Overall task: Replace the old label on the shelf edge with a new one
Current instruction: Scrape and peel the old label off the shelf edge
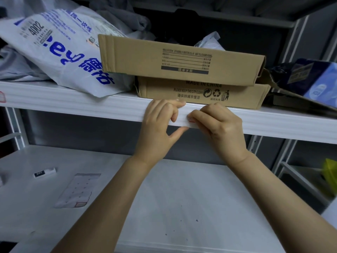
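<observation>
The label (191,121), a small white slip with a red border, sits on the front of the white ribbed shelf edge (73,105), just above the middle of the view. It shows only as a sliver between the two hands. The right hand (220,125), at 3 o'clock of it, has its fingers curled tight and pinches the label's right end against the strip. The left hand (159,123), at 9 o'clock, clamps the shelf edge itself, with bent fingers over the top and the thumb stretched underneath.

At 12 o'clock of the label two flat cardboard boxes are stacked on the shelf, the upper box (182,55) skewed across the lower box (200,94). At 10 o'clock a white courier bag (63,52) with blue print slumps over the shelf's front. Far off at 9 o'clock, a second red-bordered label (2,96) shows on the same edge. On the lower shelf (182,198), at 8 o'clock, lie a label backing sheet (77,190) and a small black-and-white stick (44,172).
</observation>
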